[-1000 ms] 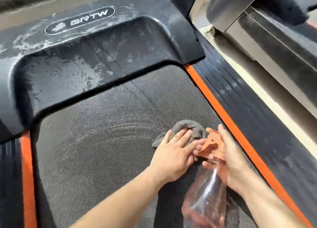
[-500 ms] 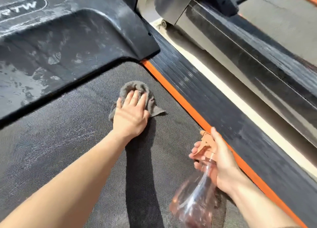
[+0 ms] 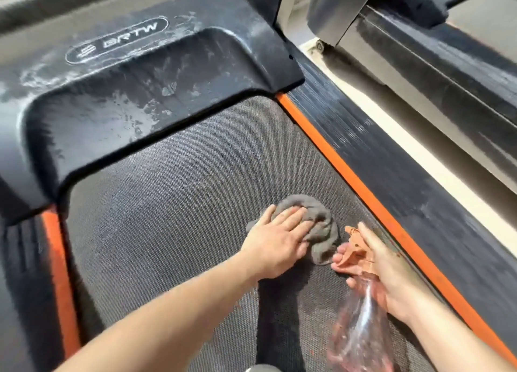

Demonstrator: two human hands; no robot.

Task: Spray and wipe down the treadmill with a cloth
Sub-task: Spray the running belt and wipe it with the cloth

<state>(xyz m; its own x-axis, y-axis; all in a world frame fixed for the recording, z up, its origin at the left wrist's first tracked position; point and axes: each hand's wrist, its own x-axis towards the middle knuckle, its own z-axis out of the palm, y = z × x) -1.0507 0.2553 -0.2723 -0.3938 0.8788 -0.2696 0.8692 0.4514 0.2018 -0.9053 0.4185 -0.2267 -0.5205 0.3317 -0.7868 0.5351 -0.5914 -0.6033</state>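
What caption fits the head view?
Left hand presses grey cloth on treadmill belt; right hand holds clear orange-nozzled spray bottle.

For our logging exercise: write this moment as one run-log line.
phase: wiping belt | left hand: pressed flat on cloth | right hand: holds spray bottle | cloth: on belt, near right orange strip
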